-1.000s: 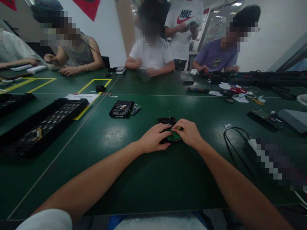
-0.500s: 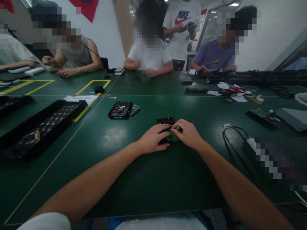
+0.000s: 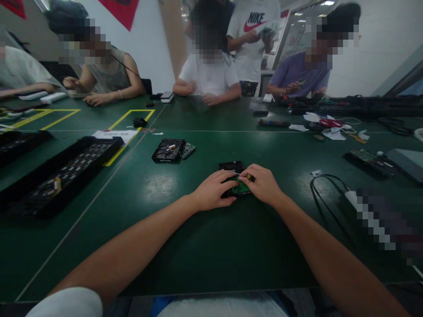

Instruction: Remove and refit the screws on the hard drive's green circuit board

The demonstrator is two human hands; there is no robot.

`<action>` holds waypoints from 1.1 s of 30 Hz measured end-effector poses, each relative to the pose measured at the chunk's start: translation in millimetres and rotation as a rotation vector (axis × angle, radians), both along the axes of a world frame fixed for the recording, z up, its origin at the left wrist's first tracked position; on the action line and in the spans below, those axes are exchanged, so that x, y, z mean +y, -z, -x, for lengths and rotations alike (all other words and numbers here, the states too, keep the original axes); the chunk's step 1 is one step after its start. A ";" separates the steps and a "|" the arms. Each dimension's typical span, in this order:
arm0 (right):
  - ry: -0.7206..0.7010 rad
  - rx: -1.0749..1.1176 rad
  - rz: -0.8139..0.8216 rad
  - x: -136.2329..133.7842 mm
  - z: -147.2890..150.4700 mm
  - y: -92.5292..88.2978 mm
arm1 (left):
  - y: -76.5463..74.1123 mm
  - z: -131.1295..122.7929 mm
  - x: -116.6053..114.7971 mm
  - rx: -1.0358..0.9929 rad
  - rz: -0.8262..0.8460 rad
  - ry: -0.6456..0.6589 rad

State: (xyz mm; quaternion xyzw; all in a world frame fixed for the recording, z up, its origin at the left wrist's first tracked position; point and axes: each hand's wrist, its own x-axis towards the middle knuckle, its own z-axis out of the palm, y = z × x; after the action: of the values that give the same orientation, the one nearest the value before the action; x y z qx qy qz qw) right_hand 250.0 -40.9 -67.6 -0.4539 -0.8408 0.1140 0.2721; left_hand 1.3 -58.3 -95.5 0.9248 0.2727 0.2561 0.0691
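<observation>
A black hard drive [image 3: 231, 166] with a green circuit board [image 3: 241, 188] lies on the green table in front of me. My left hand [image 3: 214, 190] grips its left side, thumb at the near edge and fingers over the top, hiding part of it. Between the fingers of my right hand [image 3: 262, 182] is a small screwdriver [image 3: 251, 177] with a yellow and black handle. Its thin metal shaft points left across the drive, close to my left fingertips. The exact spot its tip touches is too small to tell.
Beyond my left hand lie a black square housing [image 3: 168, 150] and a small circuit board [image 3: 188, 150]. A long black tray [image 3: 71, 171] stands left. On the right are a cable [image 3: 312, 189], another black device [image 3: 368, 163] and a grey box [image 3: 408, 162]. Several people sit across the table.
The whole view has shifted slightly to the right. Both hands keep their hold, and the screwdriver has turned a little over the drive.
</observation>
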 end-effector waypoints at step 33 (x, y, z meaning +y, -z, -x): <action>-0.057 -0.163 -0.039 -1.0 1.8 -4.4 | 0.7 3.9 2.2 -0.012 0.053 0.016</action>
State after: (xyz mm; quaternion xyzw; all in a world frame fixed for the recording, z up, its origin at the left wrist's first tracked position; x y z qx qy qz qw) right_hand 248.2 -41.9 -63.2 -0.4322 -0.8748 0.0680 0.2081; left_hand -2.6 -56.1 -96.2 0.9232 0.2717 0.2537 0.0974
